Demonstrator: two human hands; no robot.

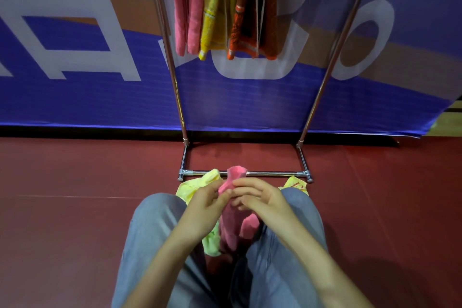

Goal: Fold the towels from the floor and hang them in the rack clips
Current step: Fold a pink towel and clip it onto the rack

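A pink towel (231,222) hangs bunched between my knees, its top end poking up over the rack's bottom bar. My left hand (207,204) pinches it from the left and my right hand (257,199) grips it from the right, fingertips meeting on the cloth. Yellow-green towels (193,186) lie on the red floor beneath, one more (296,183) by my right knee. The metal rack (272,173) stands in front of me; pink (188,7), yellow (212,17) and orange (246,15) towels hang from its top, clips out of view.
My knees in grey trousers (155,227) flank the towels. A blue, brown and white banner (75,57) forms a wall right behind the rack. Red floor (75,170) stretches to both sides.
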